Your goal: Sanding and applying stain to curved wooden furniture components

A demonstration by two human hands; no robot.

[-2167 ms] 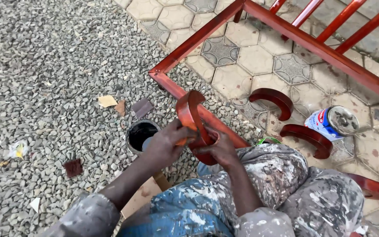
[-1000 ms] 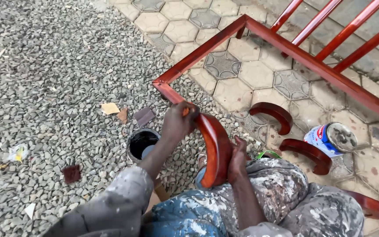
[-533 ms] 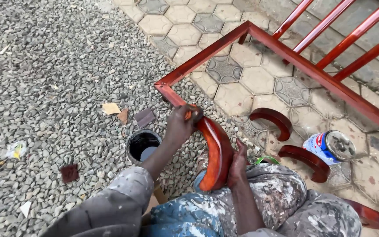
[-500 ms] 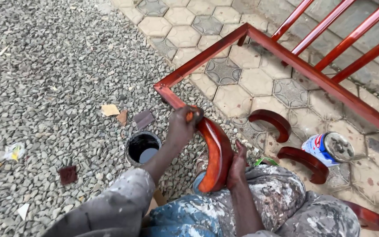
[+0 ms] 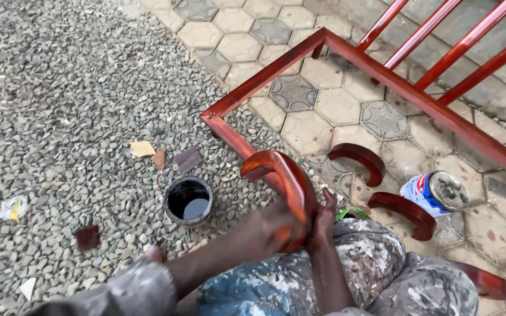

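Head view, looking down at a seated person's lap. The curved wooden piece, varnished red-brown, stands on edge over the paint-spattered trousers; its upper end arches up and to the left above the gravel, and its lower end sits between the two hands.

Left hand: blurred, pressed against the near face of the lower curve. The fingers lie over the wood, but whether they close around it or merely rub along it cannot be told from the picture.

Right hand: set against the far face of the same lower part, fingers extended upward along the wood and flat to it, bracing rather than wrapped. The piece is thus sandwiched between the palms, touching both.

Surroundings: a small dark tin of varnish stands open on the gravel, just left of the piece and apart from it. A red-brown wooden frame lies across the hexagonal paving behind. Two further curved pieces rest on the paving to the right, with a blue-and-white can lying on its side beside them. Scraps of sandpaper lie on the gravel.
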